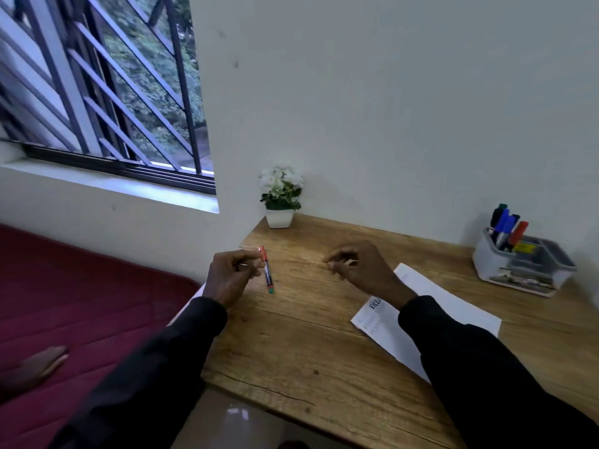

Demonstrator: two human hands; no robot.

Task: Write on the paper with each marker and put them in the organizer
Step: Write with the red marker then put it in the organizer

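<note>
My left hand (231, 275) pinches a slim marker (267, 273) with a red upper end and a green tip, held above the left part of the wooden desk (291, 345). To its right my right hand (359, 267) hovers over the desk with loosely curled fingers and holds nothing. The white paper (431, 296) lies under my right forearm, with some writing near its left end. A grey organizer (522, 264) stands at the far right and holds several markers (507, 228), blue, red, black and green-capped.
A small white pot of white flowers (280, 197) stands at the desk's back left corner against the wall. A dark red mattress (81, 296) lies left of the desk, with another person's hand (39, 364) resting on it. A barred window (107, 92) is at upper left.
</note>
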